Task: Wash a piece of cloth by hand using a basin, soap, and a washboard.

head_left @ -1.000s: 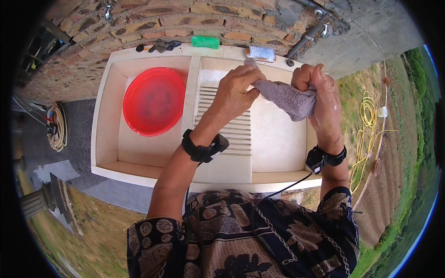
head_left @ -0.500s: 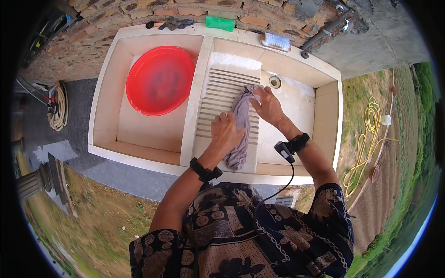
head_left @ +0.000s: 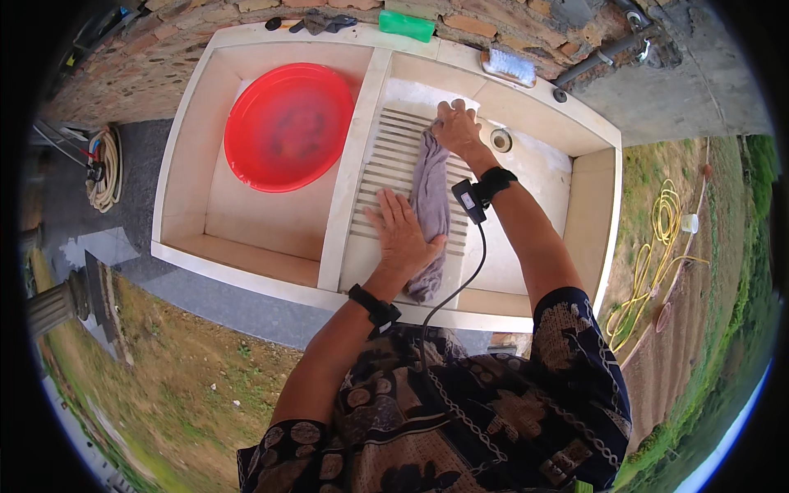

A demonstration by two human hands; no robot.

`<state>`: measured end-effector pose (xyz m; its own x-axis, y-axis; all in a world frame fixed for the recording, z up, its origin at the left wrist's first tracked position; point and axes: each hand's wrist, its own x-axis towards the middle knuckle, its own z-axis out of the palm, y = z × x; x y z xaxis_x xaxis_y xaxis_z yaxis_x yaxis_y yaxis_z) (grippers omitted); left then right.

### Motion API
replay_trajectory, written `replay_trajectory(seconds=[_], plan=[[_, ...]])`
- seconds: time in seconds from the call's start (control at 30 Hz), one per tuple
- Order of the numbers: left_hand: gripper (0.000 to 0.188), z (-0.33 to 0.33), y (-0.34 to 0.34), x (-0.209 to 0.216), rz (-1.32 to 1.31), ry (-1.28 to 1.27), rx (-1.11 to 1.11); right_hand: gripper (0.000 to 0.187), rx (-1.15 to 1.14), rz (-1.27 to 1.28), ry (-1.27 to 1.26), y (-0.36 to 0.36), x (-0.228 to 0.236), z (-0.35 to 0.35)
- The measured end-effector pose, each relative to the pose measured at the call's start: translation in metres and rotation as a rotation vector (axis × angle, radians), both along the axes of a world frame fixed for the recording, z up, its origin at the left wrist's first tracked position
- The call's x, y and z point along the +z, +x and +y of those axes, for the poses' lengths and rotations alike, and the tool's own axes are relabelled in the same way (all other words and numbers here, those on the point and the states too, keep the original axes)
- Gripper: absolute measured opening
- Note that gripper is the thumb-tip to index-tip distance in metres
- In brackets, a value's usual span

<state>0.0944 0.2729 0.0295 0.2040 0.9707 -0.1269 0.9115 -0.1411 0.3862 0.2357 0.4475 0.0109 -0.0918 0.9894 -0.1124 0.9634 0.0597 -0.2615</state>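
Note:
A wet grey-purple cloth [head_left: 429,193] lies lengthwise, bunched, on the ridged washboard [head_left: 386,160] built into the right basin. My left hand [head_left: 403,234] rests flat across the ridges with fingers spread, its thumb side against the cloth's lower half. At the cloth's far end, my right hand [head_left: 457,130] reaches over the pale top of the washboard. Its fingers are bent and apart, with nothing seen in them; the palm side is hidden.
In the left basin stands a red plastic tub [head_left: 288,127] of cloudy water with dark things in it. Along the back ledge are a scrub brush [head_left: 508,67], a green block-shaped item [head_left: 407,25] and a dark cloth [head_left: 325,22]. A drain hole [head_left: 500,140] lies right of the washboard.
My right hand has left its grip on the cloth and moved toward the basin's back. My left hand has flattened, its fingers spreading out. The view has shifted slightly.

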Motion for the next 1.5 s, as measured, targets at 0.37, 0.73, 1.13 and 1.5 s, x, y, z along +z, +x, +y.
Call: replay_trajectory(seconds=[0.37, 0.73, 1.13, 1.5], plan=[[0.111, 0.051, -0.053, -0.039, 0.025, 0.077, -0.22, 0.016, 0.509, 0.414, 0.138, -0.052, 0.002, -0.108], [0.104, 0.074, -0.058, -0.046, -0.139, 0.071, -0.106, 0.017, 0.323, 0.22, 0.278, -0.089, -0.018, -0.037], [0.113, 0.082, -0.046, -0.016, -0.124, -0.022, -0.176, 0.018, 0.253, 0.104, 0.291, -0.064, -0.047, 0.028], [0.111, 0.085, -0.05, -0.032, -0.065, 0.055, -0.223, 0.021, 0.415, 0.214, 0.273, -0.046, -0.033, -0.031]])
